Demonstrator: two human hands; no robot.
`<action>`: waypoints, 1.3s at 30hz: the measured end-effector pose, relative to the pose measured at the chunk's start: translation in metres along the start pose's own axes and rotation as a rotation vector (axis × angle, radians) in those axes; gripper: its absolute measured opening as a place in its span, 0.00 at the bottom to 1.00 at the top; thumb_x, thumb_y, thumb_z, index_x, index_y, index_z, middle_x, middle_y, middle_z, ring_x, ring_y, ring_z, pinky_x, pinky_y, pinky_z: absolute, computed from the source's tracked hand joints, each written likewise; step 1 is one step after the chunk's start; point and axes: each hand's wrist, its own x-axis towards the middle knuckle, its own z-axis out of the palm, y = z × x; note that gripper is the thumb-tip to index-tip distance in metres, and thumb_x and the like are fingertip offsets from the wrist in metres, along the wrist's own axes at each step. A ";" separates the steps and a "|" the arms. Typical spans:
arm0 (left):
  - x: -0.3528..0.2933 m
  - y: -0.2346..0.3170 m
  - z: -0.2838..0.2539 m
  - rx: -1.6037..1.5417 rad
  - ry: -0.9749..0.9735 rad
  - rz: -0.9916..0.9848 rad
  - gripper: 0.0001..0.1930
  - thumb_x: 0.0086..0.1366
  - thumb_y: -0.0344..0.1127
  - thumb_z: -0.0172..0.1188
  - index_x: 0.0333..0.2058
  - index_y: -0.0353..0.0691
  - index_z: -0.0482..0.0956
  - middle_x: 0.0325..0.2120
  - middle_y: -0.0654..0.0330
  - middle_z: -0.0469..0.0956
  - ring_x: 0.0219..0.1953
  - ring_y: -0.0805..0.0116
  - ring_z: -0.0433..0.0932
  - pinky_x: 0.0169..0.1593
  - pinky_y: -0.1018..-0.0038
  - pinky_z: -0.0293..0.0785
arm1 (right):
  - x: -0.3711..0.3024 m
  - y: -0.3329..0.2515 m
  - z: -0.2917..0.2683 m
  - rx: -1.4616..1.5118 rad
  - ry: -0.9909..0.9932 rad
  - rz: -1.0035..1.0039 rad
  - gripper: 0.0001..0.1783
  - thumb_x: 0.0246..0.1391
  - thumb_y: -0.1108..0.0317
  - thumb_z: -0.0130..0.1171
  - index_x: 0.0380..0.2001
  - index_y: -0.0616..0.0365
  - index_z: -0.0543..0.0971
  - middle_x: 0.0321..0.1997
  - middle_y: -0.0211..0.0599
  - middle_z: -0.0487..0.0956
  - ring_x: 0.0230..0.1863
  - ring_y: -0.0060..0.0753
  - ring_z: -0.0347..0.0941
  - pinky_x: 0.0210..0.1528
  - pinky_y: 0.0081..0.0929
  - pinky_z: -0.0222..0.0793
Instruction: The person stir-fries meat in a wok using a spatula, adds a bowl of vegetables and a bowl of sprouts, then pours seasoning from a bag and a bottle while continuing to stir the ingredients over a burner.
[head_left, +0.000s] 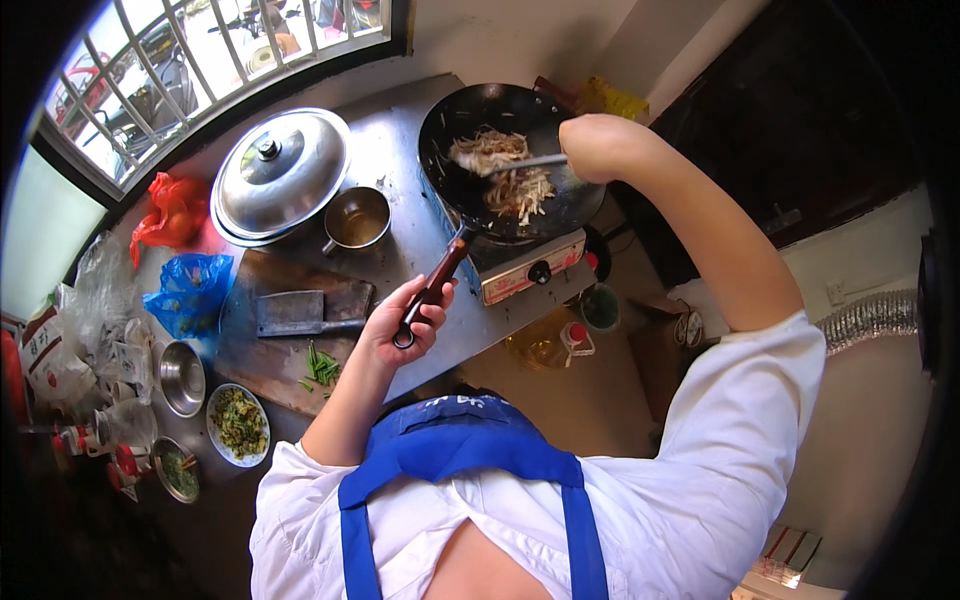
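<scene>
My left hand [410, 318] is closed round the dark wooden handle [440, 278] of a black wok [445, 200]. The wok rests on a gas stove [535, 268] with a black knob on its front. Pale shredded strips, browned in places, make up the food [515, 175] in the wok. Over the wok's right side, my right hand [603, 148] is closed on a spatula [535, 163]. Its grey shaft reaches left into the food, which covers the blade; my fist hides the grip.
Left of the stove are a metal cup [357, 217], a large lidded pot [285, 175] and a cleaver [290, 313] on a cutting board [270, 365] with cut greens [321, 366]. Further left are blue [190, 295] and red [170, 215] bags and a plate of food [238, 425]. An oil jug [545, 340] stands below.
</scene>
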 end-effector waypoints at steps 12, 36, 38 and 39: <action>0.001 -0.002 -0.001 0.097 0.009 0.006 0.22 0.71 0.41 0.51 0.58 0.38 0.65 0.41 0.63 0.76 0.28 0.80 0.70 0.21 0.85 0.67 | -0.040 -0.002 0.082 -0.064 0.149 0.054 0.10 0.52 0.71 0.51 0.29 0.60 0.83 0.35 0.47 0.83 0.36 0.43 0.81 0.39 0.37 0.78; -0.001 -0.002 -0.001 0.093 0.035 0.010 0.21 0.72 0.43 0.50 0.58 0.39 0.66 0.41 0.63 0.77 0.29 0.79 0.71 0.21 0.84 0.68 | -0.044 0.075 0.055 0.225 -0.090 0.405 0.16 0.50 0.73 0.56 0.42 0.50 0.84 0.33 0.39 0.84 0.35 0.36 0.81 0.39 0.33 0.76; 0.001 -0.001 -0.005 0.096 0.006 -0.003 0.23 0.72 0.42 0.48 0.61 0.37 0.62 0.43 0.61 0.76 0.29 0.78 0.71 0.22 0.84 0.68 | -0.026 0.082 0.087 0.556 -0.153 0.499 0.19 0.53 0.71 0.53 0.48 0.50 0.82 0.27 0.38 0.82 0.29 0.29 0.80 0.38 0.30 0.75; 0.002 0.000 -0.007 0.099 -0.009 -0.005 0.25 0.72 0.42 0.48 0.62 0.36 0.59 0.44 0.61 0.76 0.30 0.77 0.71 0.22 0.84 0.68 | -0.020 0.083 0.100 0.474 -0.063 0.430 0.17 0.54 0.67 0.56 0.48 0.50 0.82 0.30 0.39 0.83 0.31 0.34 0.81 0.38 0.32 0.76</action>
